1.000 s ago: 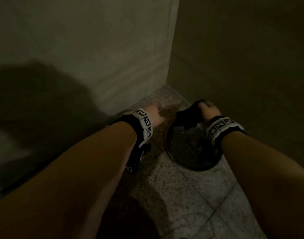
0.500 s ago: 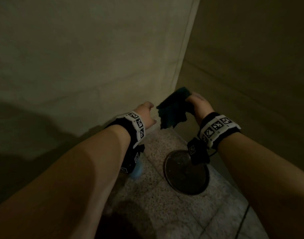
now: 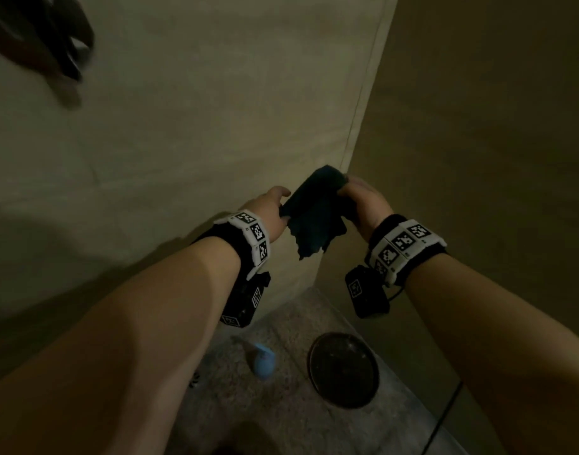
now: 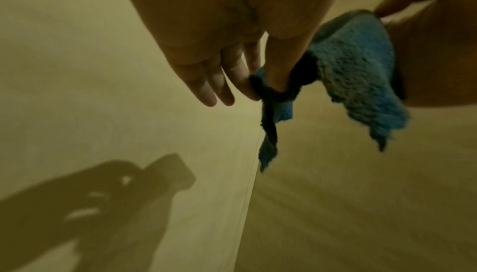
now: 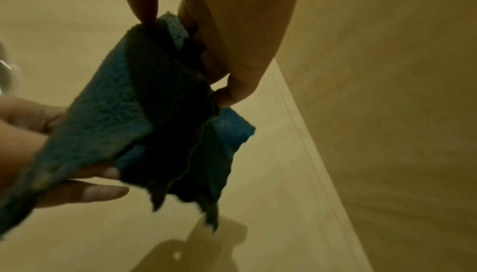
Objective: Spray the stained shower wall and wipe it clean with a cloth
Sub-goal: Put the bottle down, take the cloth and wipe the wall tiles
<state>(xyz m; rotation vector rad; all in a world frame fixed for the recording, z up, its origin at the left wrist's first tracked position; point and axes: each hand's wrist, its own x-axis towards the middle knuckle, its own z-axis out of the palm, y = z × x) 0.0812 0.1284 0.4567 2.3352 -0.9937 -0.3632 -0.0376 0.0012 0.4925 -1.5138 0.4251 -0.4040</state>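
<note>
A blue cloth (image 3: pixel 314 218) hangs between both hands in front of the shower corner. My right hand (image 3: pixel 357 200) pinches its upper edge (image 5: pixel 167 23) with thumb and fingers. My left hand (image 3: pixel 275 208) pinches the cloth's other edge (image 4: pixel 271 90) between thumb and forefinger, the remaining fingers (image 4: pixel 206 90) straight. The cloth (image 4: pixel 361 68) is crumpled, with a frayed lower edge. The beige shower wall (image 3: pixel 216 110) lies just beyond. A pale blue spray bottle (image 3: pixel 263 364) stands on the floor below my left wrist.
A round dark drain cover (image 3: pixel 344 369) sits in the speckled floor (image 3: pixel 281 415) near the corner. The second wall (image 3: pixel 478 142) closes off the right side. A dark blurred fixture (image 3: pixel 52 37) hangs at the upper left. A thin dark cable (image 3: pixel 445 415) runs across the floor at the lower right.
Both hands rose from the drain cover on the floor up to the wall corner, the right hand carrying the cloth. The left hand has taken hold of the cloth's other edge.
</note>
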